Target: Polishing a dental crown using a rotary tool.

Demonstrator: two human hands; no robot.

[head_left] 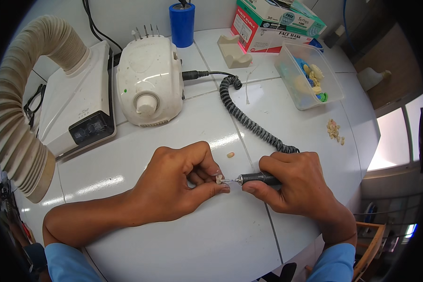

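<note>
My left hand (174, 183) pinches a small off-white, tooth-like piece (218, 179) between thumb and fingertips, which partly cover it. In my right hand (298, 183) is a black rotary handpiece (259, 178), gripped along its body with the thumb underneath. Its thin metal bur (230, 180) points left and reaches the piece; whether it touches cannot be told. A coiled black cord (251, 123) runs from behind my right hand to the white motor control box (148, 80). One small cream-and-pink artificial tooth (230, 154) lies on the table beyond the fingers.
Far left stands a white dust extractor (77, 103) with a ribbed beige hose (7, 113) arching over. Several burs stand on the control box. At the back are a blue cylinder (182, 26), a beige handpiece rest (234, 51), mask boxes (263, 28), a plastic tub (298, 91) and loose teeth (333, 129).
</note>
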